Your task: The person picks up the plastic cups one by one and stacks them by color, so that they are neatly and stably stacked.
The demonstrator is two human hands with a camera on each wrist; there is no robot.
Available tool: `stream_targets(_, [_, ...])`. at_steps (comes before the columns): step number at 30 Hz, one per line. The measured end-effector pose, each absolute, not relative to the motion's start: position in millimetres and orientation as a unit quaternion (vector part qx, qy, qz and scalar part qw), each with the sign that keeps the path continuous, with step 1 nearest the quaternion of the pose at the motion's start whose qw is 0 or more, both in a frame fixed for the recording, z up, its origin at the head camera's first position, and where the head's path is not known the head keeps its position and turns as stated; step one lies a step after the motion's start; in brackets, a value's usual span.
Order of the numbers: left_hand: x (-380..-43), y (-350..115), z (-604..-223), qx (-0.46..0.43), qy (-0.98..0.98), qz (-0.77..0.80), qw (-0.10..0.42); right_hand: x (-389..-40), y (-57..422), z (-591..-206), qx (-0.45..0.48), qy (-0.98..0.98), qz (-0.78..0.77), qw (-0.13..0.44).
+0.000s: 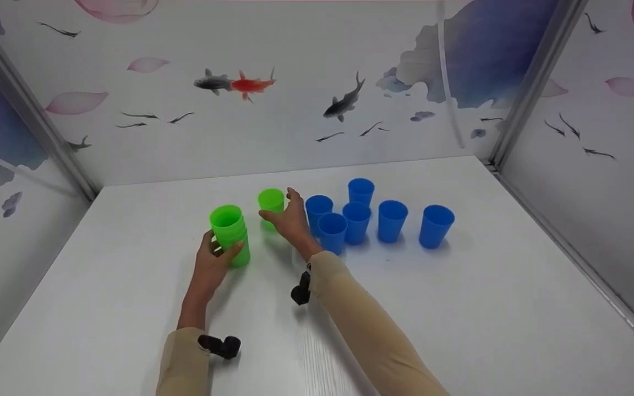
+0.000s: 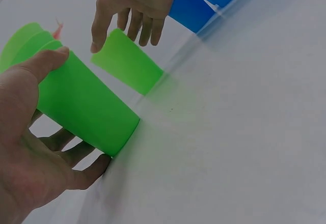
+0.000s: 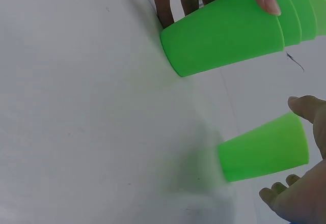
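A stack of nested green cups [image 1: 231, 234] stands upright on the white table, its layered rims showing at the top. My left hand [image 1: 211, 267] grips this stack from the left, thumb across the near side and fingers behind it. To the right and farther back stands a single green cup [image 3: 265, 150]. Around its upper part my right hand [image 1: 291, 220] is spread, thumb on the left side and fingers on the right. In the right wrist view a gap shows between the fingertips [image 3: 268, 196] and the cup's wall.
Several blue cups stand upright right of the green ones; one blue cup [image 1: 319, 206] is close beside my right hand, and another blue cup [image 1: 436, 228] stands farthest right. A patterned wall [image 1: 295, 137] rises behind the white table [image 1: 493, 319], with panels at both sides.
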State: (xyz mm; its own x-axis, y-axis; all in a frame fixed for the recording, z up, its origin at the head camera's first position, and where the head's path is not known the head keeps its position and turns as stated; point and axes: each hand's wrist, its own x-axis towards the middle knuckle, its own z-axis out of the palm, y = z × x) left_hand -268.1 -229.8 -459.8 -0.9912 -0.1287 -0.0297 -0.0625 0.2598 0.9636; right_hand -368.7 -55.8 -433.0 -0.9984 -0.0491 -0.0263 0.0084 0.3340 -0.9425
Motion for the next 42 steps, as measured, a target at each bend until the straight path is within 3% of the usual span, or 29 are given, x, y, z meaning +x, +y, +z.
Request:
stream_targets(19, [-270.4, -227.1, -456.8, 0.064, -0.795, -0.603, 0.022, -383.1, -51.5, -431.3, -0.02, 0.813, -0.579, 0.056])
stream_targets(33, [-269.7, -229.4, -460.0, 0.056, -0.792, -0.607, 0.027, -376.9, -56.5, -431.8, -0.042, 0.802, -0.595, 0.037])
stream_targets(42, [-270.4, -229.8, -461.2, 0.062, -0.797, -0.601, 0.025, -366.5, -53.4, -408.9, -0.097, 0.796, -0.597, 0.011])
